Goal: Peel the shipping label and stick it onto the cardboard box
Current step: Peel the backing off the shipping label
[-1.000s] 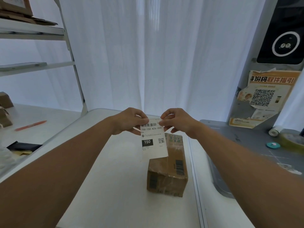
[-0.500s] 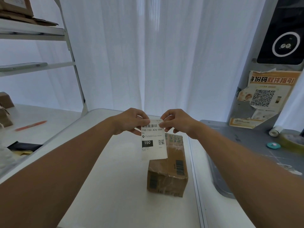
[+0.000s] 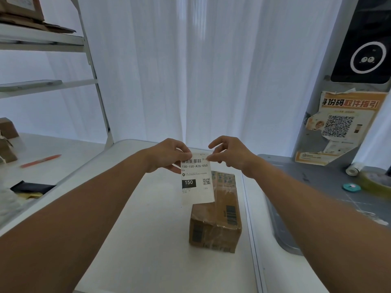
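Far to the left, a red pen (image 3: 41, 160) lies on a side shelf, out of the way. It is not needed for this job.

Next comes the left hand (image 3: 169, 154). It pinches the top left part of the shipping label (image 3: 196, 178) and holds it up in the air. This keeps the label steady so the other hand can work on it.

The label hangs down, print facing the person, above the far end of the cardboard box (image 3: 215, 216). It does not touch the box. Holding it just over the box probably means a short trip down once the backing is off.

The box sits on the white tabletop (image 3: 148, 240), a little to the right of the middle, with its top face bare for the label.

The right hand (image 3: 229, 153) has its thumb and first finger nipping the top right corner of the label, with the other fingers spread wide. It looks like it is picking at the corner to start the peel.

Far right, a roll of tape (image 3: 375, 180) rests on the grey mat.
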